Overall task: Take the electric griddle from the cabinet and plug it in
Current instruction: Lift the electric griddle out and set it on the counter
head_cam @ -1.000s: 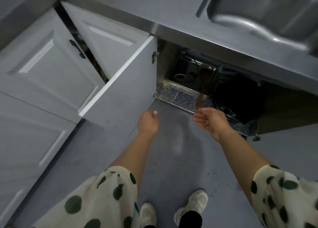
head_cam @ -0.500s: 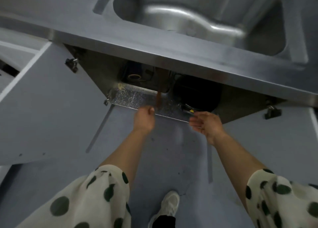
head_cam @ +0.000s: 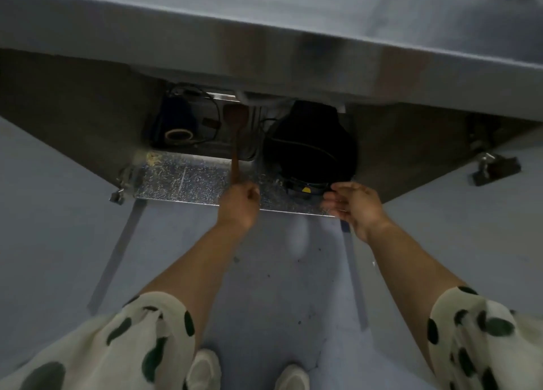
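Observation:
The electric griddle (head_cam: 308, 142) is a round black appliance with a small yellow mark at its front. It stands at the right inside the open cabinet, on the speckled shelf (head_cam: 182, 181). My right hand (head_cam: 355, 204) is open at the griddle's front edge, fingers apart and blurred, just short of touching it. My left hand (head_cam: 239, 204) is closed in a fist at the lower end of a wooden spoon (head_cam: 236, 136), which leans upright to the left of the griddle. The griddle's back is hidden under the counter.
The steel counter edge (head_cam: 264, 36) overhangs the cabinet opening. A dark blue object with black cords (head_cam: 176, 113) and a tape roll (head_cam: 178, 134) sit at the back left. Both cabinet doors (head_cam: 44, 213) stand swung open at my sides. My feet are on the grey floor below.
I have bent lower and closer to the cabinet. My left hand moved forward onto the spoon's handle, and my right hand reached up to the griddle's front.

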Available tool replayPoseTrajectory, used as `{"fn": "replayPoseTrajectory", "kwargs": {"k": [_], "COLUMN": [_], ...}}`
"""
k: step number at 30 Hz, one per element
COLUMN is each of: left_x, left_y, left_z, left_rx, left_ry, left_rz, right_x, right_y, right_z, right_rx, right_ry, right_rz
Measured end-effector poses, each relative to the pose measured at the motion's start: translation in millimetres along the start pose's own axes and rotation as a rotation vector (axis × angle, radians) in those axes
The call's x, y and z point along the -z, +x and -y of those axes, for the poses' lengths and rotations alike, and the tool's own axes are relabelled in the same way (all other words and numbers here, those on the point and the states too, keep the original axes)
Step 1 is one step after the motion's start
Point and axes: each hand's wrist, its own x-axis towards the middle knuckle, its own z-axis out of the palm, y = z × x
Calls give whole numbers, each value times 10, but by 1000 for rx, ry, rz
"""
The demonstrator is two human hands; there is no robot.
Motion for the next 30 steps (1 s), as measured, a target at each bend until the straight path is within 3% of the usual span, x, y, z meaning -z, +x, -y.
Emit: {"fn": "replayPoseTrajectory", "kwargs": {"k": [12, 18, 30], "left_x": [-1062, -1395, -1532], "left_y": [1058, 1585, 1932], "left_z": [107, 55, 78], "left_rx": [-278, -430, -487], "left_ry": [283, 454, 695], "left_rz": [214, 209, 361], "right_x": [180, 269, 186], "right_y": [1264, 1851, 2701], "right_z": [-356, -311, -397], "right_rx": [173, 285, 479], "right_ry": [-29, -75, -565], "right_rz": [-76, -127, -281]}}
